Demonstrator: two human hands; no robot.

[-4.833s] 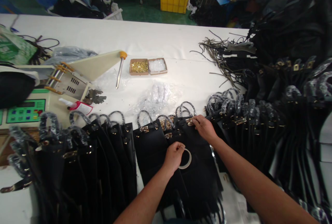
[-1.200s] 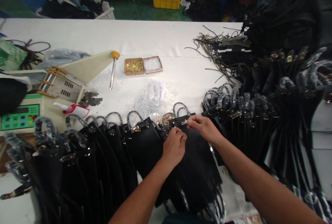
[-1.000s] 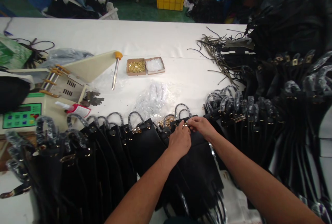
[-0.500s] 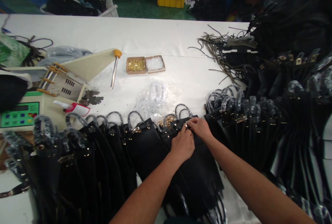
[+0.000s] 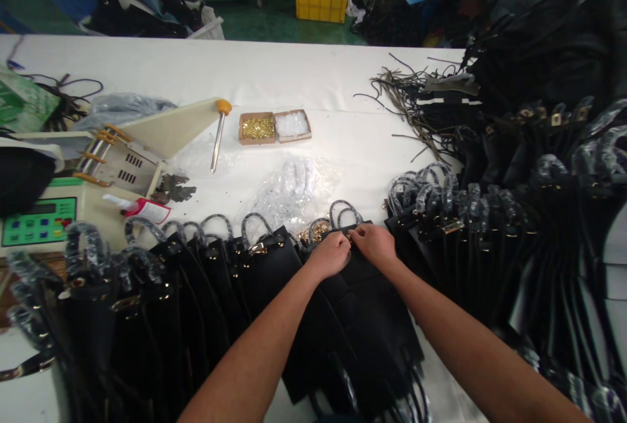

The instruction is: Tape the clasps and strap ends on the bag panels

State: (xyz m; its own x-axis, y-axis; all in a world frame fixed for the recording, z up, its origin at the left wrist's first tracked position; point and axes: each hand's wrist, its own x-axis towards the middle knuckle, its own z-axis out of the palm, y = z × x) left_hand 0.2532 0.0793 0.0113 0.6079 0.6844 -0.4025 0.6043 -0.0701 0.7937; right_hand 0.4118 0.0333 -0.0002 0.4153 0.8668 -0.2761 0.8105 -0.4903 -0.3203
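A black handbag [image 5: 375, 309] lies flat in front of me, its plastic-wrapped handles [image 5: 345, 209] pointing away. At its top edge my left hand [image 5: 332, 254] is closed, fingers curled over the strap area. Close beside it my right hand [image 5: 375, 243] pinches the same edge, where a bit of gold metal shows. My fingers hide most of the fitting there. Just beyond the left hand is a small heap of gold hardware [image 5: 313, 232]. Another black handbag [image 5: 269, 266] with a gold clasp [image 5: 257, 249] lies to the left, partly overlapped.
Rows of black bags stand left [image 5: 142, 338] and right [image 5: 470, 260]. Behind are a box of gold pieces [image 5: 258, 128], a box of clear pieces [image 5: 292, 125] and crumpled plastic [image 5: 289, 191]. At left are a machine [image 5: 39, 220] with a lever and a red glue bottle [image 5: 147, 211].
My left hand has shifted left and slightly up along the bag's top edge, its fingers now more curled. The right hand stays near the fitting, turned a little. The view has tilted slightly.
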